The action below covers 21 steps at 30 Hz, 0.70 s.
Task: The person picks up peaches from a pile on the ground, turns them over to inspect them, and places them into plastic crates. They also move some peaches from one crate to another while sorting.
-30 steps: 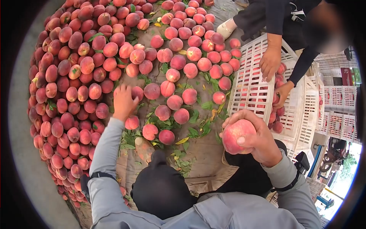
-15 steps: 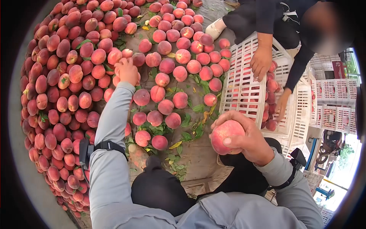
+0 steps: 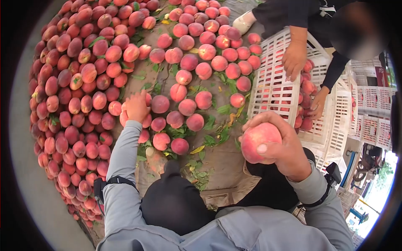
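My right hand (image 3: 289, 152) is wrapped round a large red peach (image 3: 260, 143), held up in front of my right knee. My left hand (image 3: 137, 107) is among the peaches at the right edge of the big pile (image 3: 75, 106), its fingers curled over a peach (image 3: 124, 117) that shows at their left side. Another peach touches the hand's upper right. Loose peaches (image 3: 186, 107) lie on the brown ground sheet to the right of that hand, with green and yellow leaves among them.
A white slatted crate (image 3: 274, 90) stands tilted at the right. Across from me a person in dark clothes has one hand (image 3: 294, 58) on it and the other (image 3: 319, 102) at peaches beside it. More white crates (image 3: 366, 98) are stacked at the far right.
My left hand has moved down towards me, along the pile's edge. My right hand still holds the peach, slightly farther right in view. The co-worker's lower hand is now at the peaches.
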Each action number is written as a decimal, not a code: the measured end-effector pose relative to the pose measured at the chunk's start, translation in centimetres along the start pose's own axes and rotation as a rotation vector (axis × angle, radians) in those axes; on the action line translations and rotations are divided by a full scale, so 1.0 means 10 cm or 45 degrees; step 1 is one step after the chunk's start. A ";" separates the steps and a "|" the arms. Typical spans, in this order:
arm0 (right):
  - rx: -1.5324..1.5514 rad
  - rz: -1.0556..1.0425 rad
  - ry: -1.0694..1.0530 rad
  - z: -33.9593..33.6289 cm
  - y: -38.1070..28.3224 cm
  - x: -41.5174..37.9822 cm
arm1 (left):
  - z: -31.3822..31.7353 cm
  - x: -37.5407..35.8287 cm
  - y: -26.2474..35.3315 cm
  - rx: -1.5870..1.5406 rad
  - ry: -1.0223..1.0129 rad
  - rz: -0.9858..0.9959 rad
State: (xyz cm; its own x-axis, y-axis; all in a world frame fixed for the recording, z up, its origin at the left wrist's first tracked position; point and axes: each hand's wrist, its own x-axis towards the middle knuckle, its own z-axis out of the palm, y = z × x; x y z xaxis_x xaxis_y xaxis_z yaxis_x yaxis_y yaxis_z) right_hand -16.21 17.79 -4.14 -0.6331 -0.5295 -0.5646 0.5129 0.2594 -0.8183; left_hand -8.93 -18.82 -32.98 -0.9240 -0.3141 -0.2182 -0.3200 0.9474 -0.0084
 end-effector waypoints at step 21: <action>0.211 -0.075 -0.161 0.14 0.05 -0.20 | -0.24 -1.70 -0.66 -2.095 0.434 -0.836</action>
State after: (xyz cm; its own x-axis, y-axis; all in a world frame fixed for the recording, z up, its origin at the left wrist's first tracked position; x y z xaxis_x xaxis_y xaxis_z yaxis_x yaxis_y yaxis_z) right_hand -13.89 17.87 -3.32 -0.5924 -0.6396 -0.4898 0.5721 0.0940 -0.8148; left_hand 8.40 -19.91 -26.91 -0.5046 -0.7715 -0.3876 -0.2748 -0.2820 0.9192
